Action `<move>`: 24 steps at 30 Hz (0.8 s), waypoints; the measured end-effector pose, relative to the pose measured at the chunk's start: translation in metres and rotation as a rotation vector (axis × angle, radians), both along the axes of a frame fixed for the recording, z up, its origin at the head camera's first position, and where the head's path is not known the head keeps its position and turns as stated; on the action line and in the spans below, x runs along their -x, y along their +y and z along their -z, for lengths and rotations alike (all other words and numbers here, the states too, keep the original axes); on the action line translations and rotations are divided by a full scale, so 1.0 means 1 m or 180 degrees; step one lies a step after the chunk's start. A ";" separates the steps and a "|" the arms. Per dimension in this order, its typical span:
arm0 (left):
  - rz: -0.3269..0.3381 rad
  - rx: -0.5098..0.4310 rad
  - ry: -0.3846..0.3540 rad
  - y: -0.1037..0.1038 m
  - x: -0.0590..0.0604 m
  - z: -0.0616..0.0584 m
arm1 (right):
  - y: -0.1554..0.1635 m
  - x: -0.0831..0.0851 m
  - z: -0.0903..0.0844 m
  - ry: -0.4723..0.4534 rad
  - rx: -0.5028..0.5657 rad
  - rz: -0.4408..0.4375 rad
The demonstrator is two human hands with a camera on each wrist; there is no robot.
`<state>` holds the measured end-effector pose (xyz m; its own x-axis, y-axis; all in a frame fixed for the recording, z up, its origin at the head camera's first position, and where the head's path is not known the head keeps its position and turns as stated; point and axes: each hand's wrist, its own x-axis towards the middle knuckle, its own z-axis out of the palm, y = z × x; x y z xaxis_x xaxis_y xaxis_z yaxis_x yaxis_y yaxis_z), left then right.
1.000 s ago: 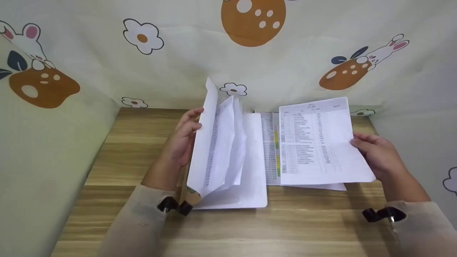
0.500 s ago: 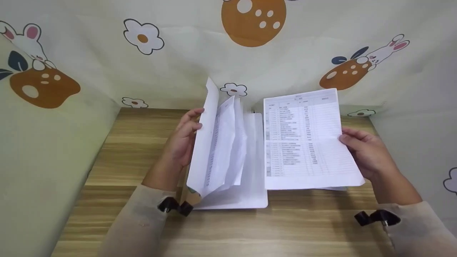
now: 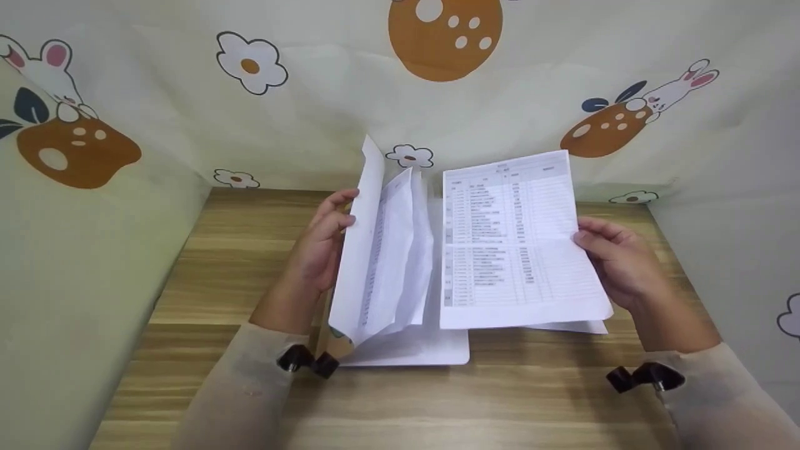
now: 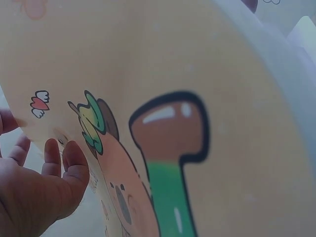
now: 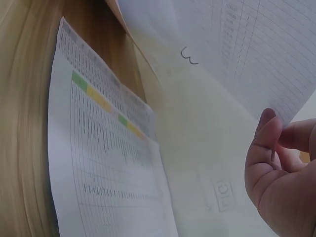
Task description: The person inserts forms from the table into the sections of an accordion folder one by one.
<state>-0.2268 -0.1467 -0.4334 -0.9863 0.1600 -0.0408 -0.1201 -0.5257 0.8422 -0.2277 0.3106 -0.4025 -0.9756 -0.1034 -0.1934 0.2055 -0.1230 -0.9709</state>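
My left hand (image 3: 322, 247) supports the upright cover (image 3: 356, 256) of a folder, with fingertips at its edge. The left wrist view shows the cover's outer face (image 4: 232, 123), tan with cartoon prints, and relaxed left fingers (image 4: 52, 153) against it. Loose pages (image 3: 397, 262) stand fanned inside, above the white back cover (image 3: 425, 353). My right hand (image 3: 615, 262) pinches the right edge of a printed table sheet (image 3: 500, 250) between thumb and fingers; this sheet is raised and its left edge overlaps the folder. My left thumb is hidden in the head view.
Beneath the raised sheet lies another printed sheet (image 5: 108, 148) with green and yellow cells, on the wooden table (image 3: 531, 400). A patterned fabric wall (image 3: 331, 106) stands behind and at both sides. Black wrist mounts (image 3: 306, 360) sit on both sleeves.
My right hand has carried the printed sheet leftward and slightly up, so that it now overlaps the folder's right side. My left hand and the cover have stayed put.
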 end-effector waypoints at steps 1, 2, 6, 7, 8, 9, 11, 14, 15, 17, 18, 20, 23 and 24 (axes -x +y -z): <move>-0.0003 -0.0006 0.0001 0.000 0.000 0.000 | -0.002 0.000 0.000 -0.0006 -0.0013 -0.0006; -0.0005 -0.0011 0.0002 0.000 0.000 0.000 | -0.003 0.000 0.001 -0.0007 -0.0030 -0.0012; 0.0002 -0.0002 -0.0006 0.000 0.001 0.001 | -0.010 0.000 0.002 0.0000 -0.0105 -0.0030; 0.0001 -0.0006 -0.0007 0.000 0.001 0.001 | -0.012 0.000 0.002 0.0001 -0.0122 -0.0036; -0.0004 -0.0009 -0.0012 0.000 0.001 0.002 | -0.014 0.000 0.002 0.0006 -0.0145 -0.0051; -0.0004 -0.0010 -0.0010 0.000 0.001 0.002 | -0.016 0.000 0.003 0.0009 -0.0165 -0.0060; -0.0003 -0.0028 -0.0008 0.000 0.001 0.002 | -0.020 -0.001 0.003 0.0011 -0.0176 -0.0084; -0.0014 -0.0037 -0.0007 0.001 0.001 0.002 | -0.027 -0.002 0.004 0.0007 -0.0192 -0.0126; -0.0011 -0.0030 -0.0002 0.001 0.001 0.002 | -0.030 -0.002 0.004 -0.0001 -0.0186 -0.0140; -0.0016 -0.0022 -0.0013 0.001 0.001 0.002 | -0.034 -0.002 0.005 -0.0022 -0.0184 -0.0166; -0.0019 -0.0015 -0.0017 0.001 0.001 0.002 | -0.036 -0.002 0.005 -0.0030 -0.0201 -0.0183; -0.0020 -0.0006 -0.0018 0.001 0.001 0.002 | -0.039 -0.002 0.006 -0.0042 -0.0208 -0.0214; -0.0014 -0.0014 -0.0018 0.002 0.001 0.003 | -0.044 0.000 0.008 -0.0033 -0.0210 -0.0246; -0.0010 -0.0020 -0.0018 0.002 0.001 0.003 | -0.045 0.001 0.008 -0.0026 -0.0217 -0.0255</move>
